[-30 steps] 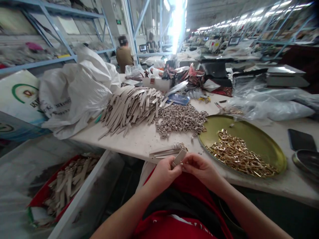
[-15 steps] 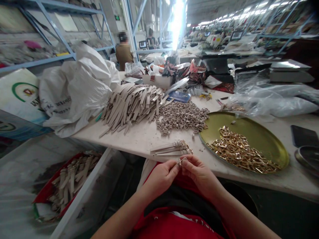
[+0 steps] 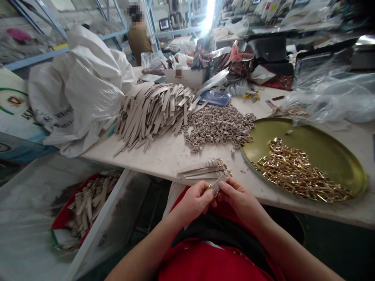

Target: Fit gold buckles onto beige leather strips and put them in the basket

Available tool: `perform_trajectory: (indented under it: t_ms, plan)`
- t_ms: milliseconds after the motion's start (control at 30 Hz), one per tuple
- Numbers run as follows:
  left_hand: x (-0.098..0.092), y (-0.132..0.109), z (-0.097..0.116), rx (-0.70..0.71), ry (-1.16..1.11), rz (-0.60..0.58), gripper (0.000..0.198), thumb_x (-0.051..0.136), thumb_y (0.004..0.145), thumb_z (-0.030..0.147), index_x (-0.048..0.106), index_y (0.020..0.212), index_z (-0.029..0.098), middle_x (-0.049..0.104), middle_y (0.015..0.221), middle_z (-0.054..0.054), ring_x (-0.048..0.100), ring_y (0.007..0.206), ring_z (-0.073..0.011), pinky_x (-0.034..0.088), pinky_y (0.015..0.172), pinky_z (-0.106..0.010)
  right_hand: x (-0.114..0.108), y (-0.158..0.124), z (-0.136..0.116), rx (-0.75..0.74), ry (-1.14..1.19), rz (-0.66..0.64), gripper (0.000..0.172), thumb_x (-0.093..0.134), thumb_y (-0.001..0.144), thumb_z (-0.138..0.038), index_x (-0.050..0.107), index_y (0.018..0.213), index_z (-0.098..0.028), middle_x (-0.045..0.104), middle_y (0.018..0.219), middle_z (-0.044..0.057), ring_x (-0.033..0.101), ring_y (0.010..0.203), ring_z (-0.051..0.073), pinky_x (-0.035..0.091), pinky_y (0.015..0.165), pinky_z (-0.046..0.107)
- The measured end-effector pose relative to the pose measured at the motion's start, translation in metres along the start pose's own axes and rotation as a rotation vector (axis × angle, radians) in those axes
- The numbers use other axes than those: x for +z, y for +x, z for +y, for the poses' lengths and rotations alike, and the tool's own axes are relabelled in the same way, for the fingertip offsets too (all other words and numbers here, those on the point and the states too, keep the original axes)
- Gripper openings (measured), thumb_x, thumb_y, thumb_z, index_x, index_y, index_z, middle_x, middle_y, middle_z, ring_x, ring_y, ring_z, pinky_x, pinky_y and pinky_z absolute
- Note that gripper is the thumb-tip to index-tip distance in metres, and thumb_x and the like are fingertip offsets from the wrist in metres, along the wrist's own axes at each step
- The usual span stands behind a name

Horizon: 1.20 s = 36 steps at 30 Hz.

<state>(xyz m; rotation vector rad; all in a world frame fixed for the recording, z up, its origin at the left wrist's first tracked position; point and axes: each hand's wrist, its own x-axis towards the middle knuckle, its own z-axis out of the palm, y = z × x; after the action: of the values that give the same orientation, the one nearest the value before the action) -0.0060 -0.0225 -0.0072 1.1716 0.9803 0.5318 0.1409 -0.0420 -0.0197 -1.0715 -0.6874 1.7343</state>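
Observation:
My left hand point(image 3: 195, 202) and my right hand point(image 3: 238, 199) meet just below the table's front edge, both pinched on one beige strap point(image 3: 218, 184) whose end pokes up between the fingertips. A few finished straps with gold buckles point(image 3: 205, 170) lie on the table right above my hands. Behind them are a heap of small beige loops point(image 3: 218, 125) and a big pile of beige straps point(image 3: 152, 111). To the right, a round brass tray point(image 3: 328, 150) carries a pile of gold buckles point(image 3: 299, 171).
A large white plastic sack point(image 3: 79, 86) slumps at the table's left end. Below left, a red-rimmed bin point(image 3: 83, 207) contains more straps. Clear plastic bags point(image 3: 331, 97) and clutter fill the back right. Another person point(image 3: 137, 33) sits far behind.
The view has dipped and moved closer to the table. My hands stay together at the table edge; the strap's end, tucked low half a second ago, now sticks up between my fingers again.

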Motion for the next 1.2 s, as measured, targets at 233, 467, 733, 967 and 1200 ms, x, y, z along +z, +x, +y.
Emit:
perform_trajectory:
  t_ms: [233,467,733,967,1200]
  plan:
    - [0.001,0.012,-0.009,0.009,0.074,0.118,0.029,0.044,0.085,0.041,0.048,0.074,0.015,0.052,0.061,0.003,0.038,0.048,-0.0062,0.029,0.046,-0.019,-0.008,0.011,0.005,-0.186,-0.42,0.137,0.023,0.064,0.072,-0.042,0.053,0.075,-0.021,0.058,0.065,-0.001,0.054,0.058,0.014,0.045,0.056,0.027]
    - [0.002,0.017,0.0,0.029,0.269,0.176,0.023,0.044,0.085,0.034,0.049,0.073,0.016,0.055,0.063,0.001,0.046,0.057,-0.0102,0.035,0.054,-0.021,-0.019,0.022,0.001,-0.142,-0.669,0.156,0.018,0.06,0.073,-0.038,0.052,0.07,-0.022,0.057,0.058,-0.001,0.051,0.053,0.014,0.041,0.051,0.025]
    - [0.0,0.024,0.005,-0.032,0.43,0.231,0.019,0.044,0.083,0.032,0.049,0.072,0.017,0.055,0.063,0.001,0.047,0.057,-0.0119,0.032,0.053,-0.023,-0.023,0.023,-0.004,-0.281,-0.833,0.118,0.014,0.059,0.074,-0.029,0.051,0.065,-0.022,0.054,0.062,-0.001,0.047,0.057,0.014,0.037,0.053,0.025]
    - [-0.012,0.034,0.02,-0.018,0.407,0.088,0.031,0.055,0.078,0.045,0.05,0.064,0.017,0.056,0.057,0.002,0.047,0.054,-0.0109,0.031,0.052,-0.022,-0.029,0.028,-0.02,-0.078,-0.549,-0.034,0.025,0.06,0.077,-0.043,0.051,0.073,-0.02,0.05,0.061,-0.004,0.045,0.056,0.011,0.037,0.052,0.023]
    - [-0.011,0.047,0.024,0.02,0.2,0.034,0.03,0.049,0.082,0.034,0.054,0.106,0.017,0.057,0.064,0.003,0.045,0.047,-0.0085,0.034,0.047,-0.02,-0.064,0.069,-0.069,-0.4,-1.219,0.242,0.026,0.047,0.084,-0.041,0.06,0.084,-0.018,0.059,0.075,0.006,0.055,0.067,0.019,0.04,0.062,0.029]
